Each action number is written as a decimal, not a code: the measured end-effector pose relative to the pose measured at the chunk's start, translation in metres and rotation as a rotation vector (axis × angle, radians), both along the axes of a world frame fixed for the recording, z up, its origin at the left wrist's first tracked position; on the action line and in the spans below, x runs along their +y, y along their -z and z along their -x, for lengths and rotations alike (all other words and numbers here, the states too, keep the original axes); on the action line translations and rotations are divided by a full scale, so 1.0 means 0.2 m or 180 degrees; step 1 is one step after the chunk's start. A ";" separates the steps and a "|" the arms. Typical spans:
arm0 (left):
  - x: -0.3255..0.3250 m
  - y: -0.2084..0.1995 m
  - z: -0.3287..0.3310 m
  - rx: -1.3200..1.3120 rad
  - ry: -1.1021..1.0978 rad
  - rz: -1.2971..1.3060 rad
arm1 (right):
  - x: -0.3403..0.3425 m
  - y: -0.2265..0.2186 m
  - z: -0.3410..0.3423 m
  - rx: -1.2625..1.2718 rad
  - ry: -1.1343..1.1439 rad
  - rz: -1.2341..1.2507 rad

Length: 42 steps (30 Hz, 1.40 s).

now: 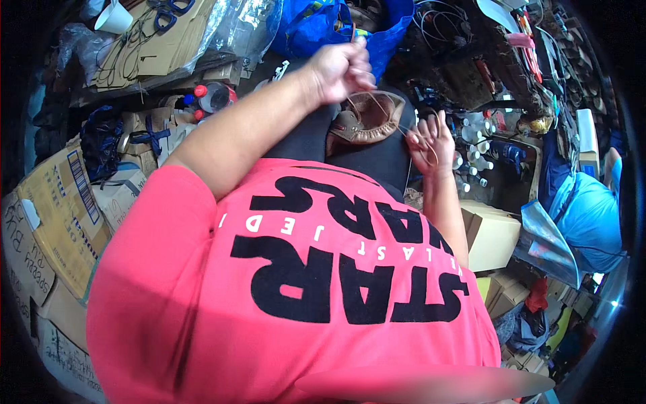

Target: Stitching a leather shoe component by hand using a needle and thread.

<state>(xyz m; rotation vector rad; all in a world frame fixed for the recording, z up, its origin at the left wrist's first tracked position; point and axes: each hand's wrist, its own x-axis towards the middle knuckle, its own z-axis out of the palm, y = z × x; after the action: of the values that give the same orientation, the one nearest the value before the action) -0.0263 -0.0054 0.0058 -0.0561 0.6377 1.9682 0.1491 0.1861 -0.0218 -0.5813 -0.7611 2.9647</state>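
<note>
A brown shoe upper (350, 128) with a puckered, gathered edge lies across my dark-trousered lap, its opening facing up. A thin tan cord (402, 128) runs over it and stretches between my two hands. Just beyond the upper, my left hand (342, 73) is raised in a fist, closed on one length of the cord. To the right of the upper, my right hand (431, 143) has curled fingers with the cord looped around them. Where the cord joins the upper is too fine to make out.
A blue bag (306, 30) stands beyond my knees. At far left are stacked brown sheets (158, 57) and scissors (163, 20). Bottles (215, 97) stand left of my legs, several more (474, 145) at right. Cardboard boxes (491, 236) flank me.
</note>
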 end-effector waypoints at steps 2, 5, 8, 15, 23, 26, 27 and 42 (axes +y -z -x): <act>-0.07 0.10 0.15 -0.0094 0.0674 0.0098 | -0.01 -0.04 -0.06 -0.0009 -0.0014 -0.0246; -0.01 0.08 0.11 -0.0068 0.0429 0.0961 | 0.00 0.01 -0.11 -0.0011 0.0144 -0.0156; -0.17 0.08 0.34 0.2464 0.1067 0.2044 | 0.03 0.00 -0.17 -0.0776 0.0194 -0.0780; -0.52 -0.05 0.23 0.5993 -0.0112 0.3349 | 0.36 -0.06 -0.32 -0.1410 -0.0829 -0.4018; -0.15 0.02 -0.27 0.6206 0.1681 0.1881 | -0.12 -0.37 0.38 -0.0747 -0.2994 -0.6431; -0.18 0.08 -0.27 0.5840 0.1449 0.1352 | -0.02 -0.25 0.33 -0.0838 -0.3496 -0.4949; -0.20 0.10 -0.27 0.5648 0.1283 0.1153 | 0.01 -0.18 0.27 -0.0745 -0.3214 -0.4441; 0.03 0.02 -0.12 0.5267 0.1264 0.1264 | -0.18 -0.32 0.06 -0.0648 -0.1136 -0.5021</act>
<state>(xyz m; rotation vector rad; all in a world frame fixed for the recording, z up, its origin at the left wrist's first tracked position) -0.0027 0.0010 0.0009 1.4411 1.8484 1.0940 0.1362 0.1509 0.0425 -0.5340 -2.7883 1.4952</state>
